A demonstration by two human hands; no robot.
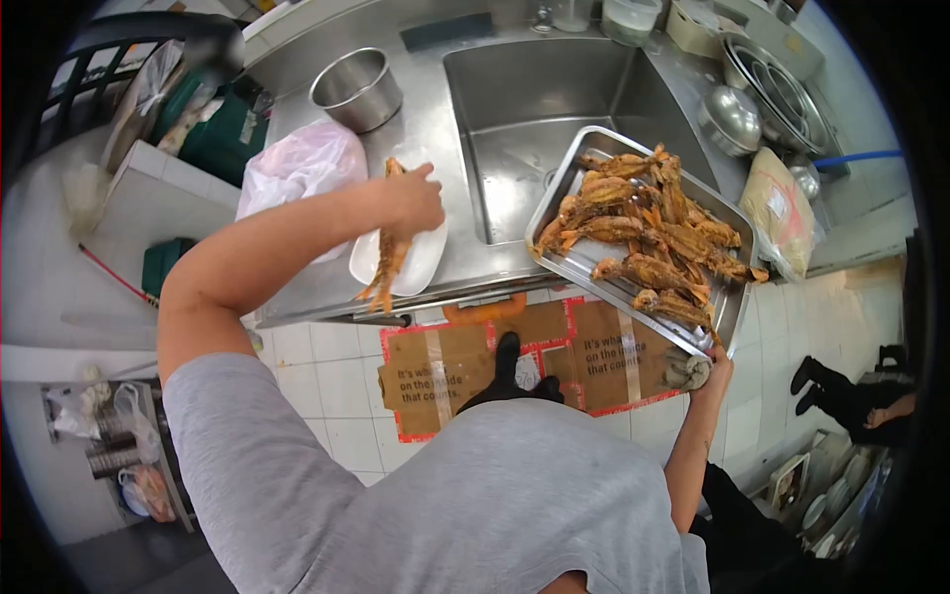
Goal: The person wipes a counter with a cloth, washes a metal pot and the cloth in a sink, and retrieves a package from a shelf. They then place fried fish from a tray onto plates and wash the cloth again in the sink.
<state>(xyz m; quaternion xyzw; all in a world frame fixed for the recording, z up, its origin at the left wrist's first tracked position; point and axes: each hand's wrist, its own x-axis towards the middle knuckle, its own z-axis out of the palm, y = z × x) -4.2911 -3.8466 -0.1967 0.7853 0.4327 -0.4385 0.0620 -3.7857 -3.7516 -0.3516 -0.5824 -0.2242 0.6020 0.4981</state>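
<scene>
My left hand [416, 202] is closed on a fried fish [393, 259], which hangs tail down over a white oval dish [427, 259] at the counter's front edge. Part of the fish is hidden behind the hand. My right hand [711, 374] grips the near corner of a metal tray [571, 265], with a grey cloth [687, 372] between hand and tray. Several browned fried fish [643, 228] are heaped in the tray, which lies tilted across the sink's front right corner.
A steel sink [515, 139] is set in the counter. Beyond the dish are a white plastic bag [307, 163] and a steel pot [357, 91]. Steel bowls [730, 117] and a bag of crumbs [777, 210] stand right. Flattened cardboard [435, 381] lies underfoot. Another person's legs [836, 391] show far right.
</scene>
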